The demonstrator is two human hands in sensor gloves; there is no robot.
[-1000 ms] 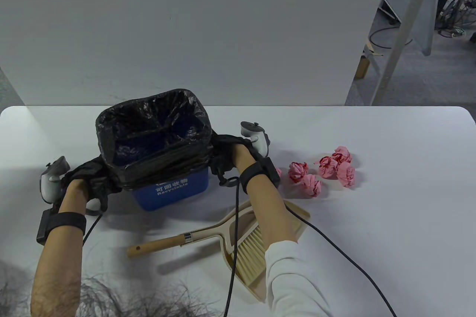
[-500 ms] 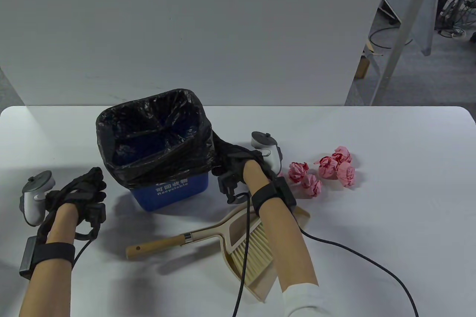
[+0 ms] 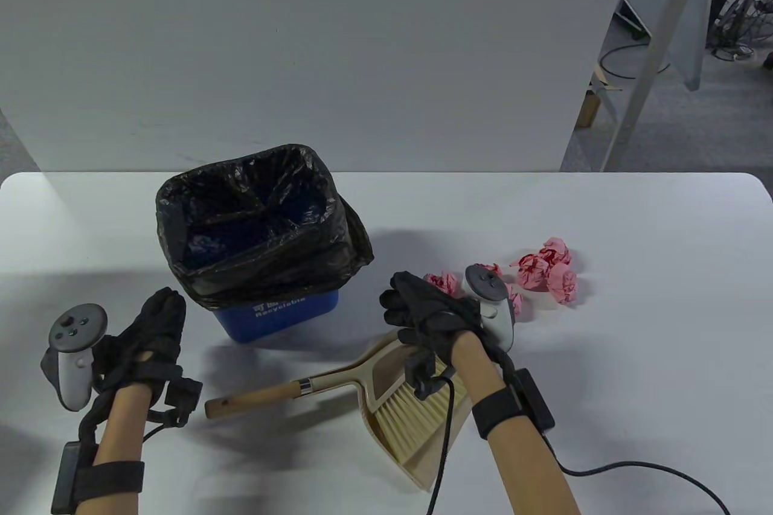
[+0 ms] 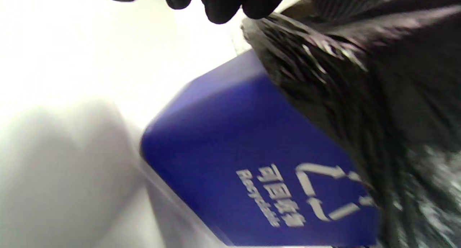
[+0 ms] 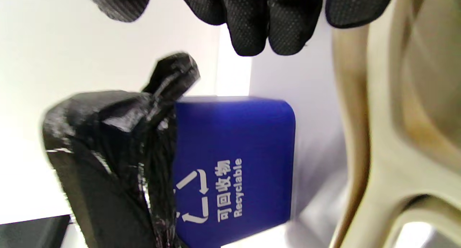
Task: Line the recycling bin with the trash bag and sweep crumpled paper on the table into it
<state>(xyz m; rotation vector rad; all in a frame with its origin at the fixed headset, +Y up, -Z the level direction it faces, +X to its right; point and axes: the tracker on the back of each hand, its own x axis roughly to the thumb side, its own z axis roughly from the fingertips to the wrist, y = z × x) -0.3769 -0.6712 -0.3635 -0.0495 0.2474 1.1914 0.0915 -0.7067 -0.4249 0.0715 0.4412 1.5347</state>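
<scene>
Two paper balls (image 3: pixel 477 285) half hidden behind the empty, loose-fingered right hand (image 3: pixel 432 316); left hand (image 3: pixel 148 337) likewise.

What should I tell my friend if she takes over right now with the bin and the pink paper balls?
Left hand: open, holds nothing, on the table left of the bin.
Right hand: open, holds nothing, above the dustpan.
Recycling bin: upright, far left of the table, with the trash bag inside and folded over its rim. Lining looks done.
Brush: lies in the dustpan, handle pointing left, untouched.
Crumpled paper: pink balls on the table, right of the bin; some sit partly behind the right hand.
Left to do: pick up brush and dustpan, sweep the paper into the bin.
</scene>
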